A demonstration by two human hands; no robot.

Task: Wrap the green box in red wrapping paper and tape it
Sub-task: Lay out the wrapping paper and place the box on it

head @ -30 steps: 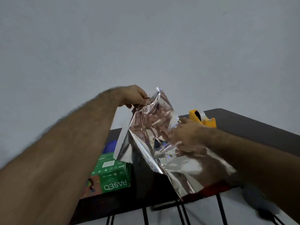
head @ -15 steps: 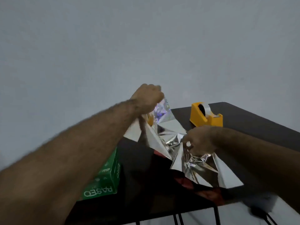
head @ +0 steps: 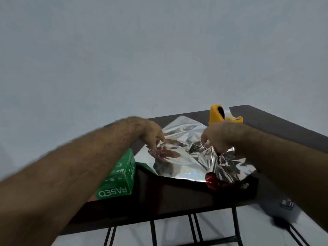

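Mostly silver side up, the wrapping paper (head: 179, 157) lies crumpled on the table (head: 266, 121); left hand (head: 153, 137) pinches it, right hand (head: 218, 137) clutches it, fingertips hidden. Beside it, the green box (head: 118, 176) is half covered by the forearm.

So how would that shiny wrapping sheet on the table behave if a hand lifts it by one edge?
Probably floppy: the wrapping paper is creased and crumpled where the right hand bunches it, and it drapes over the table edge. Likely very light, being a thin sheet. Its glossy silver face suggests it could slip between fingers or slide on the tabletop.
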